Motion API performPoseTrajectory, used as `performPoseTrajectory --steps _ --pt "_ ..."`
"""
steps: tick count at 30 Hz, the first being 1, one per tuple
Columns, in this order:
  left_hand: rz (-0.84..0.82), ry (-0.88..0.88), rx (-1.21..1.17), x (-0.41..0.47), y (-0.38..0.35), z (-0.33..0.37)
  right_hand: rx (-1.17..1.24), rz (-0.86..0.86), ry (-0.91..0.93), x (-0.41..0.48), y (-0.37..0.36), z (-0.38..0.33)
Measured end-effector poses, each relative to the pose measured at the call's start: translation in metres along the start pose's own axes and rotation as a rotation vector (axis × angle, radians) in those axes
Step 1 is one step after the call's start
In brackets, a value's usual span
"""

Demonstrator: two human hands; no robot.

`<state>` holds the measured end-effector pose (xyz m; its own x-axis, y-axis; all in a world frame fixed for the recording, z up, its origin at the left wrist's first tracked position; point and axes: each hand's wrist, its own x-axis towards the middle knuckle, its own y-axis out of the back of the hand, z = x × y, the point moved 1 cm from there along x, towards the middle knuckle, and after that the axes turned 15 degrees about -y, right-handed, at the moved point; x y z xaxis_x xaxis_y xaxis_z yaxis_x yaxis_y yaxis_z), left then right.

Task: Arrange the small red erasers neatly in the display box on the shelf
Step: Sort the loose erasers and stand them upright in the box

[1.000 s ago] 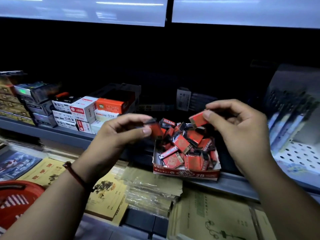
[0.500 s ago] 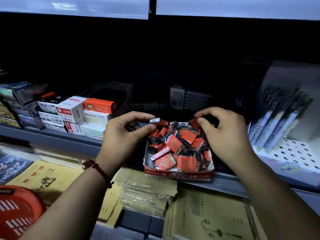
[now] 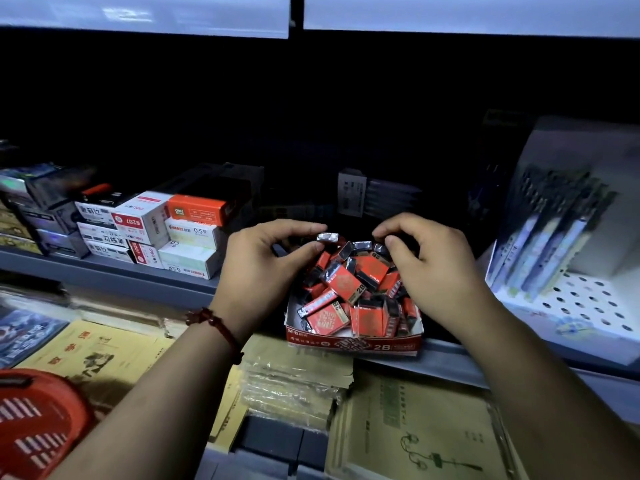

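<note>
Stationery shop shelving, dimly lit, with the back of the bay in near darkness; two pale panels (image 3: pixel 138 12) run across the top of the view. Grey metal shelf (image 3: pixel 138 277) at mid height, carrying from left to right:
- stacked small cartons (image 3: pixel 142 225), white and red, with one orange carton (image 3: pixel 197 209) on top
- display box (image 3: pixel 353 344) at the front edge, red and white card, low walls, marked 2B
- white perforated rack (image 3: pixel 588 303) holding packs of pens (image 3: pixel 554 244) that lean back

Lower level, in front of the shelf: yellow exercise books (image 3: pixel 97 355) and clear-wrapped packs (image 3: pixel 294 386). Red plastic basket (image 3: pixel 31 420) in the bottom left corner.

Erasers (image 3: pixel 346 282): red sleeves with black ends, heaped loosely in the display box at mixed angles, some flat, some on edge. The heap rises above the walls toward the back.

Left hand (image 3: pixel 263 268): over the left rear corner of the box, fingers curved. Thumb and forefinger pinch a single eraser (image 3: pixel 327 236) by one end, its shiny end pointing right, just above the heap. Red bead bracelet (image 3: pixel 214 323) on the wrist.

Right hand (image 3: pixel 436 268): over the right rear of the box, fingers curled. Thumb and forefinger tips are down on the dark-ended erasers at the back of the heap; whether it grips one cannot be told
</note>
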<state>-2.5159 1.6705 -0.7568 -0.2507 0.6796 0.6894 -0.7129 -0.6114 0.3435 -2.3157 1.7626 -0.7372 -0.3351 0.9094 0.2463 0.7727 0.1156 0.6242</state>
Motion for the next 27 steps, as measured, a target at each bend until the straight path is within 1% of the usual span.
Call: performPoseTrajectory --steps 3,7,13,16,19,21,24,25,27 --pt "-0.067 -0.076 0.112 -0.001 -0.001 0.000 -0.015 0.023 0.019 0.001 -0.002 0.001" --pt "-0.125 -0.076 0.147 -0.003 -0.002 0.001 -0.004 0.002 0.015 0.002 -0.003 0.003" --pt "-0.121 -0.061 0.061 -0.006 0.005 0.001 -0.009 -0.004 0.045 0.000 -0.003 0.001" --pt "-0.122 -0.049 0.015 -0.009 0.010 0.008 0.003 0.001 0.098 -0.004 -0.003 -0.004" --pt "-0.152 -0.036 0.012 -0.012 0.013 0.011 -0.047 -0.005 0.183 -0.008 -0.003 -0.011" --pt "-0.205 -0.032 0.017 -0.014 0.015 0.011 -0.084 -0.060 0.244 -0.011 -0.001 -0.016" --pt "-0.259 -0.001 -0.003 -0.016 0.018 0.010 -0.157 -0.220 0.222 -0.014 -0.001 -0.019" --pt "-0.263 0.010 -0.007 -0.017 0.019 0.010 -0.189 -0.244 0.211 -0.015 -0.002 -0.018" --pt "-0.268 0.013 0.014 -0.018 0.018 0.009 -0.217 -0.240 0.206 -0.016 -0.004 -0.019"
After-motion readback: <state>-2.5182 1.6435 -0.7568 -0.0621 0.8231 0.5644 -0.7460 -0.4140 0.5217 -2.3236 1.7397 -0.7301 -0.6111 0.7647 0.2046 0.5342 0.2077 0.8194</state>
